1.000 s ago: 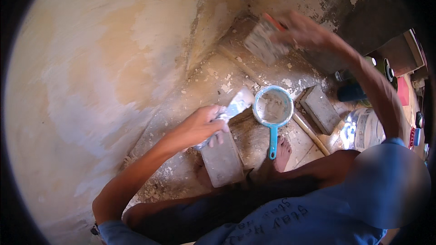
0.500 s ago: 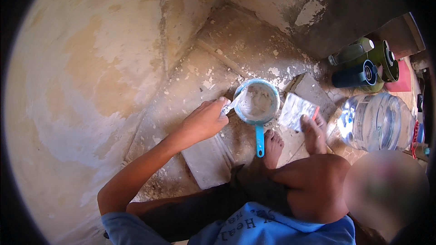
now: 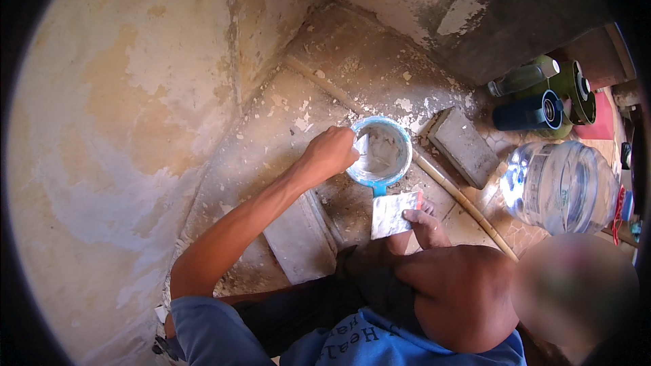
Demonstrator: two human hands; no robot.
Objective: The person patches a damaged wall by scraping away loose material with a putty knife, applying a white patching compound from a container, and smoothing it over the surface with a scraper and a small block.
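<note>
My left hand (image 3: 330, 152) is closed on a small putty knife whose blade dips into the grey paste inside a round blue pan (image 3: 400, 137) on the floor. The pan's blue handle (image 3: 378, 190) points toward me. Just below the pan, my right hand (image 3: 427, 226) holds a wide flat scraper (image 3: 393, 215), smeared whitish, with a red edge at its handle end. My bent knee and thigh (image 3: 447, 291) fill the lower middle.
A grey brick (image 3: 463, 146) lies to the right of the pan and a grey slab (image 3: 298, 237) under my left forearm. A wooden stick (image 3: 468, 205) runs diagonally. A clear water jug (image 3: 559, 186) and dark cans (image 3: 536, 112) stand at the right. A peeling wall (image 3: 135, 129) is on the left.
My right hand came down from the wall with the wide scraper to beside my knee. My left hand moved the putty knife into the blue pan.
</note>
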